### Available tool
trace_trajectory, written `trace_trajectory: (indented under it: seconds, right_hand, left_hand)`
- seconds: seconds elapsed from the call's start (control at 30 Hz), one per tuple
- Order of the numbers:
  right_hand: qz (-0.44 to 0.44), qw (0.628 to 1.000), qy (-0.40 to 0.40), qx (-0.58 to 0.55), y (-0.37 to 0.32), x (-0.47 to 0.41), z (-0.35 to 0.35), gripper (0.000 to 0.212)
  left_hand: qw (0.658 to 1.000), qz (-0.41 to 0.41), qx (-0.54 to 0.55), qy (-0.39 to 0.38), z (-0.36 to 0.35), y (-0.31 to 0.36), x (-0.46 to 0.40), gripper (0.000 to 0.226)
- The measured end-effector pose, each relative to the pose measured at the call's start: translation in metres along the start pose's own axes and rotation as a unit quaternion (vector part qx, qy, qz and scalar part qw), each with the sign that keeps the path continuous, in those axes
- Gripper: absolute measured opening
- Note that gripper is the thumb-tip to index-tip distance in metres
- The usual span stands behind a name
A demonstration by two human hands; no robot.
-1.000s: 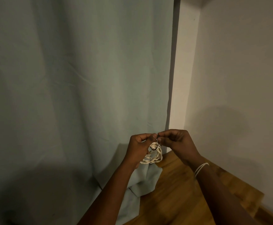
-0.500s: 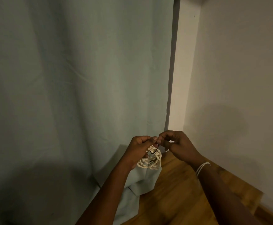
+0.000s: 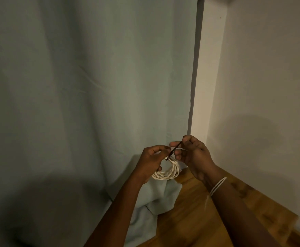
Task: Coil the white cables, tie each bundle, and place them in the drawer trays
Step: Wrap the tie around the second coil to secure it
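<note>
A small coil of white cable [image 3: 168, 172] hangs in the air in front of me, low in the middle of the head view. My left hand [image 3: 151, 161] pinches the top of the coil from the left. My right hand [image 3: 192, 154] grips a thin dark tie [image 3: 174, 149], stretched taut up and to the right from the top of the coil. The part of the tie around the coil is mostly hidden by my fingers. No drawer or tray is in view.
A pale green curtain [image 3: 92, 104] fills the left and pools on the wooden floor [image 3: 195, 220]. A white wall [image 3: 263, 86] stands to the right, with a wooden skirting strip [image 3: 270, 207] along its base. A white cord [image 3: 217, 185] circles my right wrist.
My right hand has drawn away from the left, up and to the right, pulling the dark tie taut. The coil stays pinched in my left hand.
</note>
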State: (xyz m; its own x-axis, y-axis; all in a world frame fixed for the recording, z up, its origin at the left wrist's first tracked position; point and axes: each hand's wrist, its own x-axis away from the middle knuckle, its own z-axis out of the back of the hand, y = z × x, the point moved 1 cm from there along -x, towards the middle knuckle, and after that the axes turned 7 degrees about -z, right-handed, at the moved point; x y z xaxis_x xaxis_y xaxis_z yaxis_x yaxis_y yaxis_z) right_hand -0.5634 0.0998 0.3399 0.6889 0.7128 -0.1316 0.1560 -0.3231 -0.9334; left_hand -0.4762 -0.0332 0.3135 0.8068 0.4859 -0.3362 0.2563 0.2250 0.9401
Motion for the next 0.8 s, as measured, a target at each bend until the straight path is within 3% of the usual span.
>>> trace_trajectory:
  seconds: [0.27,0.47,0.67,0.73,0.8]
  right_hand:
    - [0.091,0.984,0.036,0.152,-0.002,-0.004,-0.014,0.021]
    - [0.087,0.984,0.052,0.145,-0.007,-0.005,-0.021,0.019]
    - [0.093,0.978,0.032,0.185,-0.007,0.006,-0.018,0.02]
    - [0.09,0.953,0.016,0.29,-0.008,0.004,-0.011,0.019]
    - [0.113,0.902,-0.01,0.417,-0.006,0.0,-0.007,0.011]
  left_hand:
    - [0.993,-0.074,-0.066,-0.062,0.012,0.002,0.006,0.015]
    - [0.985,-0.127,-0.096,-0.067,0.018,-0.002,0.005,0.013]
    - [0.987,-0.127,-0.077,-0.057,0.022,-0.009,0.007,0.013]
    - [0.989,-0.122,-0.073,-0.039,0.025,-0.014,0.007,0.011]
    - [0.991,-0.109,-0.073,-0.023,0.026,-0.02,0.008,0.01]
